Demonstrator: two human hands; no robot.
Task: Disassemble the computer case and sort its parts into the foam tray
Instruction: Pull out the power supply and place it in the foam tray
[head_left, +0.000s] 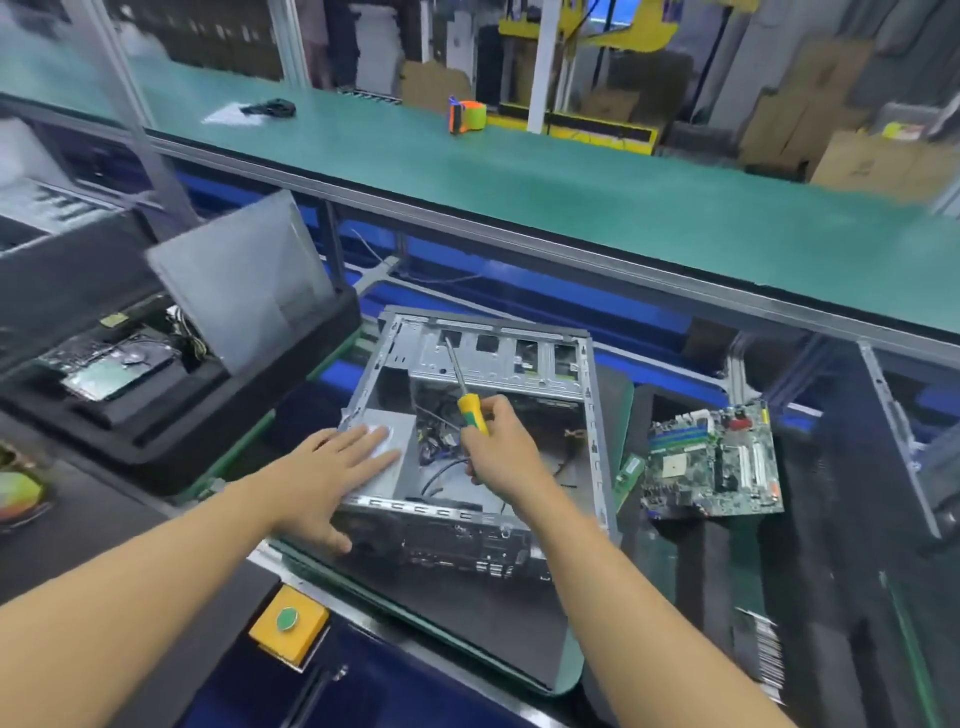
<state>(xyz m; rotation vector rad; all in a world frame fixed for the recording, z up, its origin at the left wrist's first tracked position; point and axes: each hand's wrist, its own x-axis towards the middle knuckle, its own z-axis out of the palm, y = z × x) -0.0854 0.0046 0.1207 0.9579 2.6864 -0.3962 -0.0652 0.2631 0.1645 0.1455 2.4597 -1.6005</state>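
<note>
The left hand (332, 467) lay flat, steadying the open grey metal computer case (483, 431), while the right hand (498, 447) gripped a yellow-and-green-handled screwdriver (467, 395), seemingly for a screw inside.

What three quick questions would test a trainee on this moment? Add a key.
1. True or false: the motherboard sits inside the computer case.
2. The right hand grips: A) screwdriver B) pliers C) cable.
3. What does the left hand rest flat on?
Key: 1 false, it lies to the right of the case; 2 A; 3 the grey box in the case's near-left corner.
</note>
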